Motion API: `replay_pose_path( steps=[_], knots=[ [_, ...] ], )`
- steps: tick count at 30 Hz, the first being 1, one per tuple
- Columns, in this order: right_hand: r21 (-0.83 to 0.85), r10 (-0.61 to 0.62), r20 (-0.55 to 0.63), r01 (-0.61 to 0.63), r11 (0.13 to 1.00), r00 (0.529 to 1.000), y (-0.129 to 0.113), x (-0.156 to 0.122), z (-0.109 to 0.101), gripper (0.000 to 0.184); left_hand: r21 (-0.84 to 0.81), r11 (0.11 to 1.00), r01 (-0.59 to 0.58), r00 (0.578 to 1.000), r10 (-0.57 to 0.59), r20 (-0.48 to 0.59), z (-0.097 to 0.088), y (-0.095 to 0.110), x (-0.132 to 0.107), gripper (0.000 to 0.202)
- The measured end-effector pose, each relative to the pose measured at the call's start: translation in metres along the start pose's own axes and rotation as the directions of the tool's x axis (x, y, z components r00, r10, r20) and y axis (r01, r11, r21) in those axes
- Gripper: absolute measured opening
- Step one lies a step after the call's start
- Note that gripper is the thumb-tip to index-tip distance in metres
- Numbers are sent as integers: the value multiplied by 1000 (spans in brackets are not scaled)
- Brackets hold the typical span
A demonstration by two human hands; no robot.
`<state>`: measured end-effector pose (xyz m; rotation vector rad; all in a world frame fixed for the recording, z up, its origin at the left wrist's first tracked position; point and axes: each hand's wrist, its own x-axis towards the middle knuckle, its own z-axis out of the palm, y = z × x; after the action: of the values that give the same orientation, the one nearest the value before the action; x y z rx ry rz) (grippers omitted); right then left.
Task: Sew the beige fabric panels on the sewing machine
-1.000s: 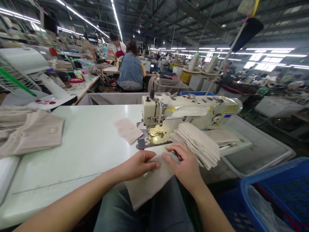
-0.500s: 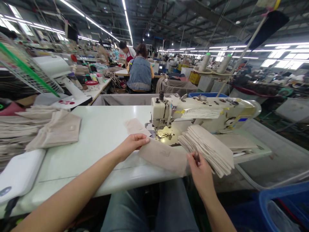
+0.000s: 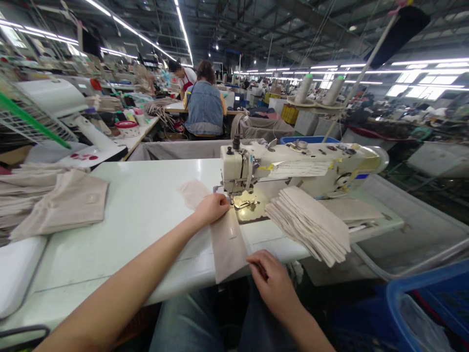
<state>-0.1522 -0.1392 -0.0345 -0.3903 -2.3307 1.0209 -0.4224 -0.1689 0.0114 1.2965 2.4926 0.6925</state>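
Observation:
A beige fabric piece (image 3: 227, 247) lies lengthwise on the white table (image 3: 139, 215), running from the table's front edge up toward the needle of the cream sewing machine (image 3: 293, 166). My left hand (image 3: 211, 208) is closed on its far end, just left of the presser foot. At the front edge my right hand (image 3: 273, 283) pinches the fabric's near corner. A fanned stack of beige pieces (image 3: 311, 222) rests to the right of the needle plate. A pale pink fabric piece (image 3: 192, 191) lies just beyond my left hand.
More folded beige pieces (image 3: 62, 203) are piled at the table's left end. A blue crate (image 3: 432, 308) stands at lower right and a grey bin (image 3: 414, 230) beside the machine. A person in a denim vest (image 3: 204, 107) sits ahead at another table.
The fabric piece has been turned from lying crosswise to lengthwise. My left hand moved up to the presser foot; my right hand dropped from the stack to the fabric's near corner.

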Motion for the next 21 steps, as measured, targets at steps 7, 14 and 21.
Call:
replay_pose_path(
  steps=[7,14,21],
  knots=[
    [-238,-156,80,171,956,984,0,8,1,27,58,996,67,998,-66,-9,-2,1,13,11],
    [-284,-140,54,150,947,989,-3,11,7,29,57,994,94,995,-95,13,-6,4,15,14],
    [-315,-133,129,168,934,983,-5,12,2,30,38,995,95,995,-97,31,-7,4,17,14]
  ],
)
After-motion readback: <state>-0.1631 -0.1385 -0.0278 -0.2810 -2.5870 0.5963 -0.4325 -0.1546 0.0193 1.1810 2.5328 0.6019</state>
